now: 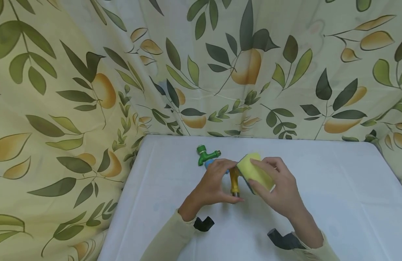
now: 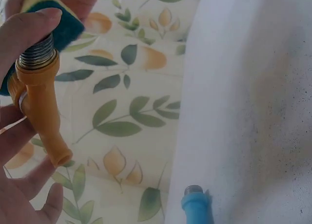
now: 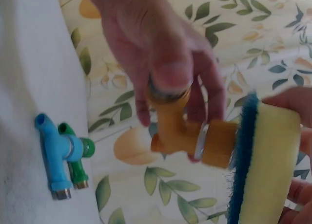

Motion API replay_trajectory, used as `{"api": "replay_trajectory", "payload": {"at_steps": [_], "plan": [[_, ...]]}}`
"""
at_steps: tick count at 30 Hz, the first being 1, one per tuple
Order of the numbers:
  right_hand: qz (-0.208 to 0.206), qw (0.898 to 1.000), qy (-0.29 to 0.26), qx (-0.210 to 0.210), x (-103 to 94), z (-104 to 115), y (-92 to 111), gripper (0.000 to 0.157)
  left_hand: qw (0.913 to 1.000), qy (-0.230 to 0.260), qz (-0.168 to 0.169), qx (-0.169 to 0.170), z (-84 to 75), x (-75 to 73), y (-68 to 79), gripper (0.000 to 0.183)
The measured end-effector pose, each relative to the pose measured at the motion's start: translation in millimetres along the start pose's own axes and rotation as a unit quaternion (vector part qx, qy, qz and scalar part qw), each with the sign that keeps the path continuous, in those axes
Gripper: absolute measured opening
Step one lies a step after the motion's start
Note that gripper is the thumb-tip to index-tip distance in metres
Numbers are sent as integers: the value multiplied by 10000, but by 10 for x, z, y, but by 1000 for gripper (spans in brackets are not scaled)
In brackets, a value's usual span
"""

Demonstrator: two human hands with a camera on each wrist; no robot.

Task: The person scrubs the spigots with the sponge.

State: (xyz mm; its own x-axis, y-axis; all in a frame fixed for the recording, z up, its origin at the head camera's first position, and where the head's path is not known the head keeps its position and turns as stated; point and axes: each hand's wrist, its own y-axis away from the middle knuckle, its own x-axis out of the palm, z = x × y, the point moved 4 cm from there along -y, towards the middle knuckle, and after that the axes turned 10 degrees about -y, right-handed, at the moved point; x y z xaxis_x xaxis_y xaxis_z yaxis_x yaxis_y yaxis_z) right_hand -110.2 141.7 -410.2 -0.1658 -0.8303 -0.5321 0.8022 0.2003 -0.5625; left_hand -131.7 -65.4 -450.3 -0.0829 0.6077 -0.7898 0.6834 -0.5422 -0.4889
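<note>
Along the far side and the left hangs a leaf-printed curtain (image 1: 220,94), behind a table under a white cover (image 1: 335,188). The right hand (image 1: 281,185) pinches a sponge (image 3: 270,151) by its yellow foam, thumb and fingers only part-way apart. The left hand (image 1: 210,185) is spread wider, its thumb over one end of a yellow tap (image 3: 171,124) and its fingers behind the body. That tap is held above the table between the hands, its knob (image 3: 222,143) against the scouring side. The sponge should be light and squashy, best taken by the foam edges; the tap looks stiff, probably light, and could slip if wet, so its threaded end (image 2: 38,53) and body seem the surest hold. Farther off lie a blue tap (image 3: 57,156) and, beside it, a green tap (image 1: 207,156).
</note>
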Motion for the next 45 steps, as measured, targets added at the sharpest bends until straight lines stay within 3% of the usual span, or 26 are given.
{"api": "replay_trajectory", "payload": {"at_steps": [4, 11, 18, 23, 27, 30, 37, 42, 45], "plan": [[-38, 10000, 56, 26, -7, -1, -5, 59, 10000, -6, -3, -8, -5, 5, 2, 96], [25, 9999, 103, -22, 11, 24, 14, 61, 9978, 547, 199, -313, 10, 48, 0, 103], [-81, 9999, -26, -94, 60, 59, 45, 64, 9941, 955, 419, -298, 9, 96, -64, 110], [-353, 9993, -92, 4, 99, 23, 92, 62, 9843, 1566, 716, -391, 19, 143, -49, 116], [-405, 9991, -150, -11, 70, -4, 90, 62, 9722, 2132, 867, -427, 38, 134, -34, 84], [-373, 9993, -57, 34, 43, -18, 73, 62, 9690, 2312, 751, -440, 67, 109, -35, 61], [-146, 9974, 254, 660, 80, 59, 73, 54, 9800, 1927, 223, -442, 78, 107, -46, 58], [-87, 9912, 451, 1245, 75, 97, 69, 51, 9903, 1239, -168, -608, 60, 80, -43, 45], [-36, 9895, 444, 1376, 84, 131, 87, 51, 9934, 818, -427, -675, 38, 34, -48, 43]]}}
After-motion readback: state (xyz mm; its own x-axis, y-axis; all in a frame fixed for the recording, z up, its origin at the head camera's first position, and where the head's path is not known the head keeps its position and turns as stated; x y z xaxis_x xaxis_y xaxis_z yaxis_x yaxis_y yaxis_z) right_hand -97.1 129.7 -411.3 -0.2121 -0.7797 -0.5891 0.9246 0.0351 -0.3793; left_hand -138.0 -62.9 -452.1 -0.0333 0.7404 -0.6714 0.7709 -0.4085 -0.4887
